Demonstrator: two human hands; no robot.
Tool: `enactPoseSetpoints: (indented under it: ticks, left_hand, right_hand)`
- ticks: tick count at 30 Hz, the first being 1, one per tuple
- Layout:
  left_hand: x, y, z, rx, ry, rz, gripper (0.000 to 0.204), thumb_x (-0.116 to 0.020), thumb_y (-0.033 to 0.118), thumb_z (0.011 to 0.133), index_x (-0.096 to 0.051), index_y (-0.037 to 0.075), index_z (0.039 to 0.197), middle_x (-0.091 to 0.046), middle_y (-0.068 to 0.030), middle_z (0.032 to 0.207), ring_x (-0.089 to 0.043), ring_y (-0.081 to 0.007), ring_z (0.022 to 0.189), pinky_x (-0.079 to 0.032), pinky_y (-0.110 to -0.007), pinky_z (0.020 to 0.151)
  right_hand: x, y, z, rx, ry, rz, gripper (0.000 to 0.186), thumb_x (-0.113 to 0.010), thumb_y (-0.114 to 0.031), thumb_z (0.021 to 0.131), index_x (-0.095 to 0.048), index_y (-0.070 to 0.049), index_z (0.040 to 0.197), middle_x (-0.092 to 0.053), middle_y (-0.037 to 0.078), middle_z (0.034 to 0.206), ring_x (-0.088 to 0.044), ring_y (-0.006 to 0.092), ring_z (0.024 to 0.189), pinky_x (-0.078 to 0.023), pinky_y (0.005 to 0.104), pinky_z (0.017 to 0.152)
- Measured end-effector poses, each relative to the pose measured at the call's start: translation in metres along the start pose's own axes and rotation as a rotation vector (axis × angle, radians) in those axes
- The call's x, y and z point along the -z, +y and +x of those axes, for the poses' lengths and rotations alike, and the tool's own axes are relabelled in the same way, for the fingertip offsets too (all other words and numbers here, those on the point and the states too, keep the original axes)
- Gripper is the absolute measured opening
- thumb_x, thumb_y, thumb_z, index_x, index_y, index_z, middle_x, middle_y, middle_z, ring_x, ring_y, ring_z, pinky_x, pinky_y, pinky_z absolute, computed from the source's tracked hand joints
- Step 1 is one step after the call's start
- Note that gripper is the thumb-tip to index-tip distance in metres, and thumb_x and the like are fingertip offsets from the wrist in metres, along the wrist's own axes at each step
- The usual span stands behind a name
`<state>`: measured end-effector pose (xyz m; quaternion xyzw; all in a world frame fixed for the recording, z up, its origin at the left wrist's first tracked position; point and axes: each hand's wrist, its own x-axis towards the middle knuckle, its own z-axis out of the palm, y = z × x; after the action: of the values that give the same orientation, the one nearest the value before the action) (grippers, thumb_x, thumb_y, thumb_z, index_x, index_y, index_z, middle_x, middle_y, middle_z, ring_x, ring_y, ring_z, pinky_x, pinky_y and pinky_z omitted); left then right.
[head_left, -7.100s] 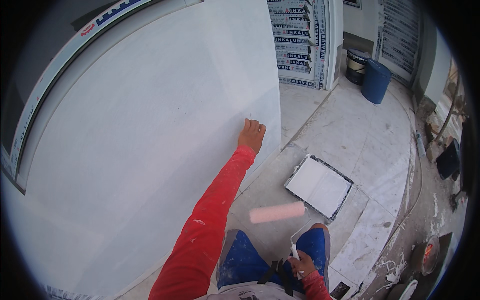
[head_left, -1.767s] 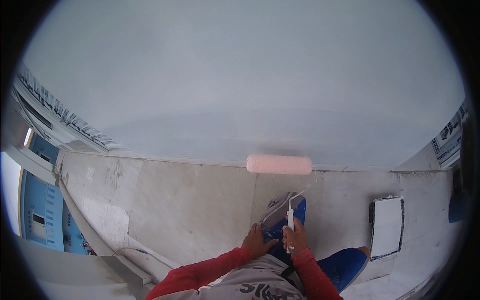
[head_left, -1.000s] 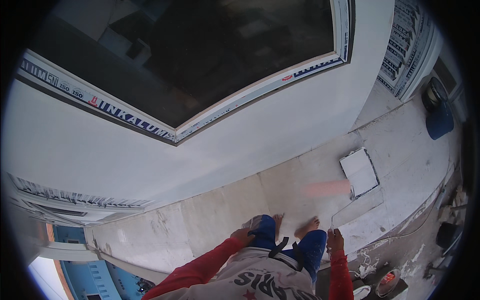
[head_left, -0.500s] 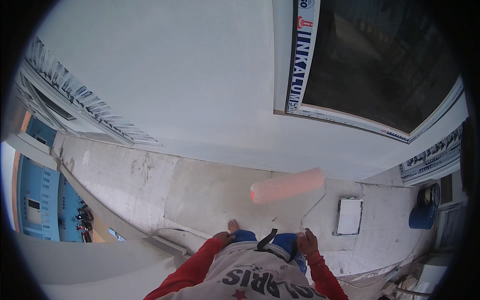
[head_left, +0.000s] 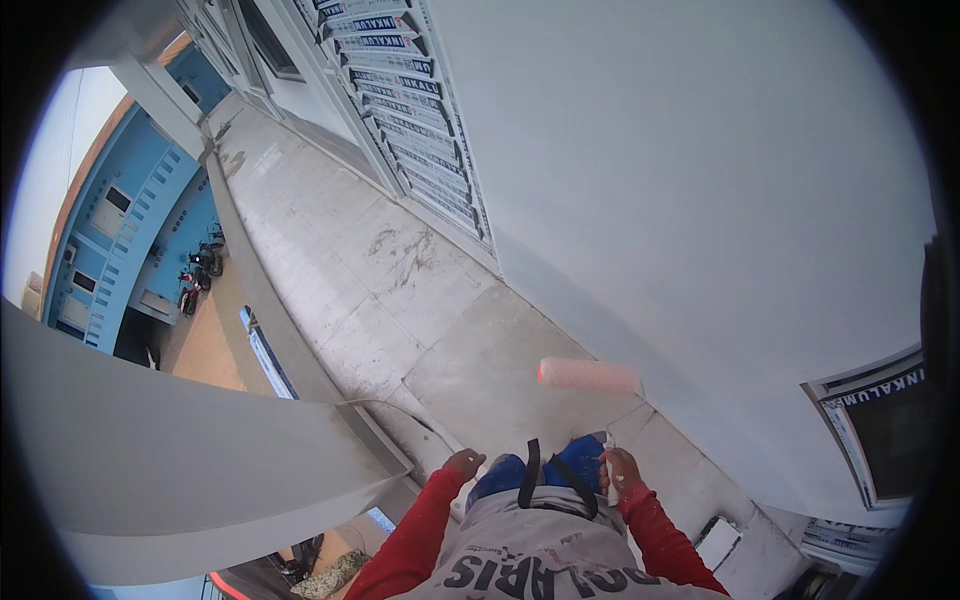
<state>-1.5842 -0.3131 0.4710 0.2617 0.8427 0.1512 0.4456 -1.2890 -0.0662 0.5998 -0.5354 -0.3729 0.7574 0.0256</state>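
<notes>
A paint roller with a pale pink, fuzzy sleeve (head_left: 588, 376) is held out ahead of me over the floor, close to the base of the white wall (head_left: 690, 180). Its thin wire frame leads back to a whitish handle, which my right hand (head_left: 622, 472) grips beside my blue-clad thigh. My left hand (head_left: 464, 463) hangs by my left leg, its fingers curled in and nothing visible inside them. At lower right, partly cut off by my arm, a white rectangular paint tray (head_left: 718, 545) lies on the floor.
A walkway of smudged pale tiles (head_left: 330, 250) stretches to the far left. Along it run a low parapet (head_left: 265, 270) and a curved white structure (head_left: 200, 430). Printed protective film covers a door panel (head_left: 400, 100); a dark window (head_left: 885, 440) is at right. Motorcycles (head_left: 205, 262) stand below.
My view has swung left along the walkway, so the window and tray now sit farther right and lower. The roller stays in my right hand, its sleeve now nearly level.
</notes>
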Motion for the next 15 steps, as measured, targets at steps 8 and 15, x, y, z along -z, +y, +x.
enactPoseSetpoints:
  ticks: [8, 15]
  left_hand:
    - [0.059, -0.085, 0.053, 0.189, -0.053, -0.159, 0.051, -0.056, 0.047, 0.094, -0.069, 0.0, 0.111, -0.072, -0.0195, 0.1, -0.067, -0.0373, 0.099, -0.051, -0.045, 0.087]
    - [0.146, -0.122, 0.153, 0.41, 0.003, -0.095, 0.047, -0.059, 0.041, 0.093, -0.064, 0.004, 0.12, -0.064, -0.0276, 0.115, -0.06, -0.042, 0.112, -0.047, -0.046, 0.098]
  right_hand:
    - [-0.137, -0.086, 0.184, -0.175, -0.083, 0.093, 0.027, -0.052, -0.036, 0.096, -0.05, -0.01, 0.096, -0.049, 0.002, 0.066, -0.047, 0.012, 0.045, -0.043, 0.0313, 0.038]
    - [-0.255, -0.093, 0.439, -0.358, 0.046, 0.4, 0.029, -0.049, -0.037, 0.096, -0.048, -0.01, 0.088, -0.046, 0.002, 0.059, -0.044, 0.0155, 0.042, -0.04, 0.0354, 0.039]
